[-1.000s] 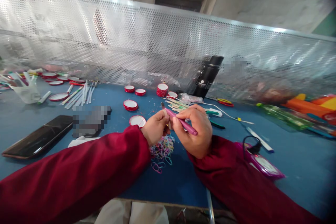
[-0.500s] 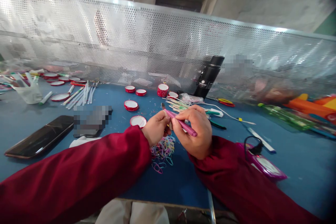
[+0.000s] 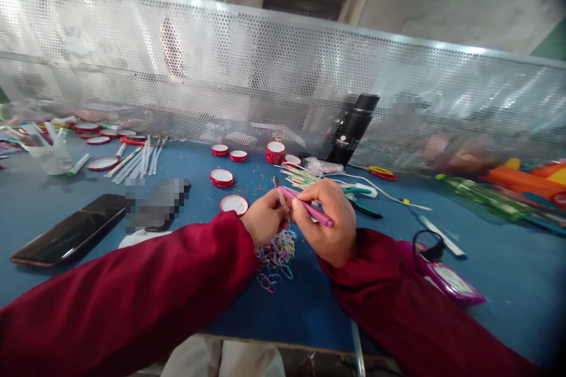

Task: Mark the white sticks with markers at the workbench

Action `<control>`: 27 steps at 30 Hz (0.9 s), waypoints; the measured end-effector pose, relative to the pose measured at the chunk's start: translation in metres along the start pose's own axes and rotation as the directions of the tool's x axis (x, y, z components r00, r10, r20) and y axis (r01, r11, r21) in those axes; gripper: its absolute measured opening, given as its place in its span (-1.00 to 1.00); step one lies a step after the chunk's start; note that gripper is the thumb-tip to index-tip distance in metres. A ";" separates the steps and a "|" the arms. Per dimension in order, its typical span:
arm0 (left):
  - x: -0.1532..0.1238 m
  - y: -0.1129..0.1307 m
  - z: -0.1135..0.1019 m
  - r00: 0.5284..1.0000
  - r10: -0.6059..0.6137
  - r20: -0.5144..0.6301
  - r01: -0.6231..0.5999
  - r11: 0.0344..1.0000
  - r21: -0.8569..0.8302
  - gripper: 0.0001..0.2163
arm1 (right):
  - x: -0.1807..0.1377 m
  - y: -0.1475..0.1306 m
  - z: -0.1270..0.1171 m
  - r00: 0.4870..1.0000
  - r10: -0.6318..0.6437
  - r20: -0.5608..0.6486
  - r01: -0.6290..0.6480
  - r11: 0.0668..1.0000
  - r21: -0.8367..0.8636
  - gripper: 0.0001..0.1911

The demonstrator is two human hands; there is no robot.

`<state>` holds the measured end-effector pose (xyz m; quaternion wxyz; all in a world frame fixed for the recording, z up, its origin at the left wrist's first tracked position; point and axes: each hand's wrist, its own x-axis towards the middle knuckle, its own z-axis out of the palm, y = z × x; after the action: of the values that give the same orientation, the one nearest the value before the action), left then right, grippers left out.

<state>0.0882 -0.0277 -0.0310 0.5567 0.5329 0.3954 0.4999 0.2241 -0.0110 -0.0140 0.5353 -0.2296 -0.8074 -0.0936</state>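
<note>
My right hand grips a pink pen-like tool that slants up to the left. Its thin tip reaches my left hand, whose fingers are pinched closed at that tip; what they hold is too small to make out. Both hands hover just above a loose heap of small coloured rubber bands on the blue table. Dark red sleeves cover both forearms.
Red-rimmed round lids and white sticks lie to the left. A black phone lies near left. A black flask stands against the perforated metal screen. A purple device with a cable lies at right.
Both hands stay together over the rubber bands, shifting only slightly; the view has drifted a little to the left.
</note>
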 end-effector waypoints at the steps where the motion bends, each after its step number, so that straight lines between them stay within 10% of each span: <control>1: 0.000 0.000 0.000 1.000 0.001 0.004 -0.001 1.000 0.000 -0.91 | 0.000 0.000 0.000 1.000 -0.001 0.000 0.001 1.000 0.001 -0.85; 27: -0.005 0.008 0.004 0.996 -0.083 -0.023 0.081 0.994 -0.073 -0.90 | -0.001 0.001 0.000 1.000 -0.004 -0.009 0.005 1.000 0.011 -0.86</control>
<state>0.0896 -0.0337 -0.0227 0.5902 0.4895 0.4058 0.4973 0.2248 -0.0104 -0.0153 0.5401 -0.2245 -0.8059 -0.0916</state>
